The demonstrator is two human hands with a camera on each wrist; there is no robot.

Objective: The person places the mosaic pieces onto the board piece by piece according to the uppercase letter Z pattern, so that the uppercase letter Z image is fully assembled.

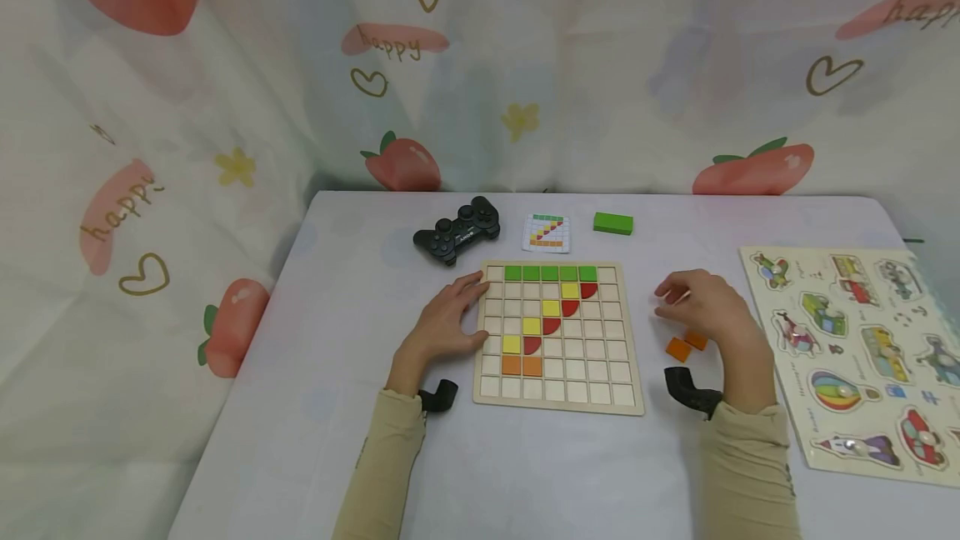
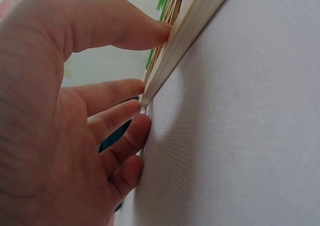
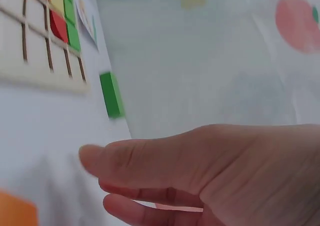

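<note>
A wooden grid board lies in front of me, partly filled with green, yellow and orange squares and red quarter-round pieces. At its left edge rests my left hand, with thumb and fingertips touching the rim; the left wrist view shows the hand against the board's side. My right hand hovers to the right of the board, its fingers loosely bent, and nothing shows in its grasp. Just below it lie two orange squares. In the right wrist view the thumb of the right hand hides part of the fingers.
Behind the board are a black game controller, a small pattern card and a green block. A picture puzzle board fills the right side of the table. Black wrist mounts sit by both wrists.
</note>
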